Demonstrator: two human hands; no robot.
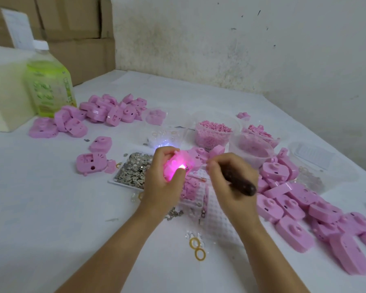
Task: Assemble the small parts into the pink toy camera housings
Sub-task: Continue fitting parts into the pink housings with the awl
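Counter (51, 208), white-covered.

- Far left: cream box (2, 98). A green-labelled bottle (50, 85) with a white cap stands just beside it.
- Left rear: heap of pink housings (106, 111). Two loose housings (91, 162) lie apart from it, nearer.
- Centre-left: clear tray (114, 180) of small metal parts (133, 170).
- Centre: left hand (163, 172), fingers curled round the held housing (178, 163). It is raised above the tray's right end and glows pink-white from within.
- Just right: right hand (228, 176), fingers wrapped round a dark-handled tool (239, 182). The hand hides its working end.
- Near centre: two yellow rings (197, 248), flat on the counter.
- Centre rear: clear tubs (232, 142) holding small pink parts (213, 132).
- Right: large heap of housings (304, 208), running to the near right edge.
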